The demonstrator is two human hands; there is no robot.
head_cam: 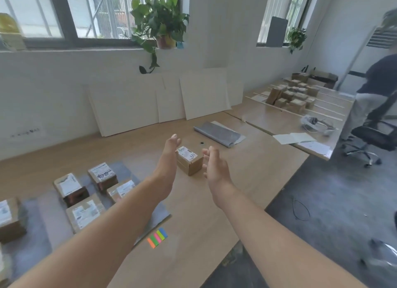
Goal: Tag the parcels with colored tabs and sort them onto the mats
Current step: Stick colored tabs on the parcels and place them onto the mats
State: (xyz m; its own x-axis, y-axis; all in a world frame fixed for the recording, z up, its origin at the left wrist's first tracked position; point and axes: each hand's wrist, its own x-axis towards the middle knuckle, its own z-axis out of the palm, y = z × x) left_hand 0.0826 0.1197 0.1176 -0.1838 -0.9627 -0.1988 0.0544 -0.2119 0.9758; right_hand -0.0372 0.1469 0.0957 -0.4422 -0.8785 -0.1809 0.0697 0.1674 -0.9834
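A small brown parcel (190, 160) with a white label stands on the wooden table (247, 176), between my two hands. My left hand (169, 152) is at its left side with straight fingers, touching or nearly touching it. My right hand (212, 163) hovers just right of it, fingers relaxed and spread. A strip of coloured tabs (157, 237) in orange, green, pink, yellow-green and blue lies near the table's front edge. Several labelled parcels (102, 176) sit on a grey mat (122, 169) at the left.
A folded grey mat (219, 133) lies further back on the table. White boards (204, 94) lean against the wall. A second table at the right carries several small boxes (294, 96) and papers (294, 138). A person (371, 90) stands by an office chair (373, 135).
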